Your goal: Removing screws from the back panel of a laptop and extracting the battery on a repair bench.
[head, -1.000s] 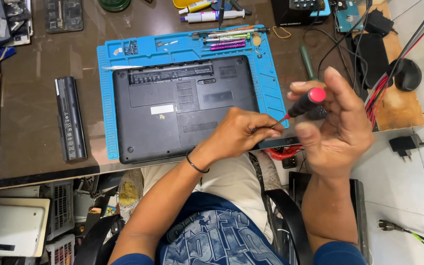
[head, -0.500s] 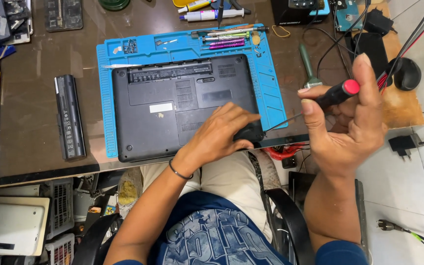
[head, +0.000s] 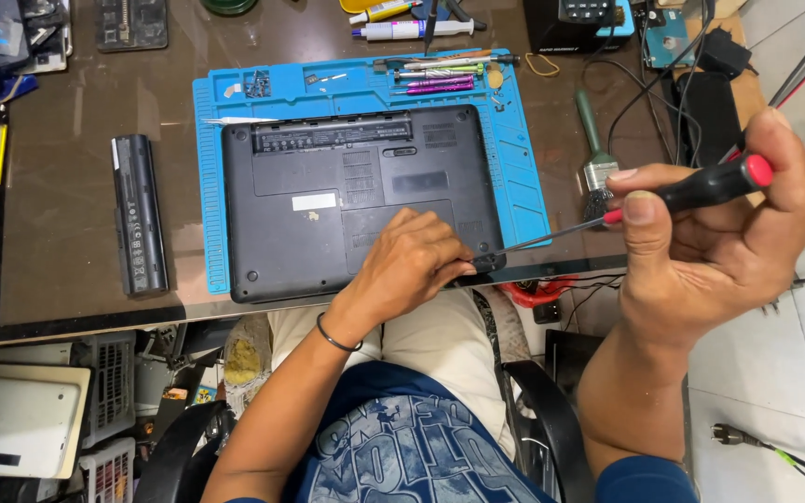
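- The left hand [head: 412,265] lies flat, fingers bent, on the near right corner of the upturned black laptop [head: 328,196], pinning it on the blue mat [head: 524,177].
- The right hand [head: 715,247] is closed around a red-and-black screwdriver [head: 701,189], raised beside the laptop, its shaft slanting down toward the left hand's fingertips at that corner.
- A loose battery [head: 139,214] lies well off to the left hand's far side.

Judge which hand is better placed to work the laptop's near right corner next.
Probably the right hand: it holds the screwdriver with the tip angled at that corner. The left hand carries no tool and rests on the upturned laptop, steadying it.
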